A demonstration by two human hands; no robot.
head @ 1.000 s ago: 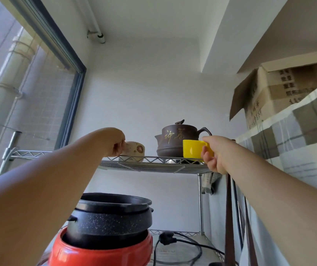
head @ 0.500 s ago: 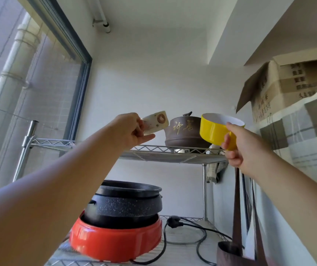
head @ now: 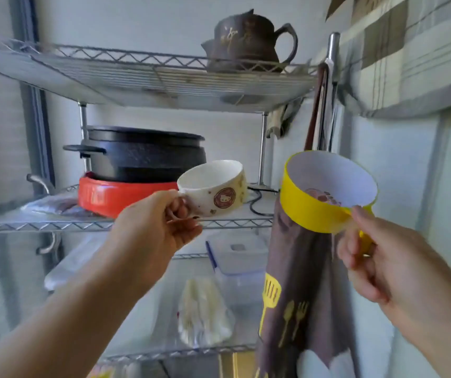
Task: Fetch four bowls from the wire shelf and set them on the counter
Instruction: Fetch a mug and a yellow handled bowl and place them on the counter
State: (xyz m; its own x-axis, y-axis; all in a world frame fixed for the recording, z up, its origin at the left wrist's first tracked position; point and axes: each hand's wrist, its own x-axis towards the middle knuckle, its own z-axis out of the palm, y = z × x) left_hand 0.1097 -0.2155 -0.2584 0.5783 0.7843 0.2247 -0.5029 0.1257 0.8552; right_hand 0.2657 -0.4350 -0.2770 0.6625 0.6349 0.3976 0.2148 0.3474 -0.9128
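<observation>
**In front of the wire shelf: two bowls in hand, counter not yet in sight**

In front of the wire shelf, two handled bowls are held up clear of the racks. The cream bowl, printed with a small cartoon badge, is gripped by the left hand, whose fingers are curled tight round the handle at its near side. The yellow bowl, white inside and tipped toward the camera, is held by the right hand, closed round its yellow handle. Neither bowl is touching the shelf; both hang in the air at the level of the middle rack, the cream one in front of the red cooker with its black pot.

On the top rack only a brown teapot is seen. A patterned apron hangs from the right post, just below the yellow bowl.

The step in hand is judged to be the carry: two of the four bowls are off the shelf, none is seen set down. No counter is shown, so a turn away from the shelf is called for next, with both bowls levelled, the yellow one kept clear of the apron and post. Where the remaining two bowls sit cannot be told from here.
</observation>
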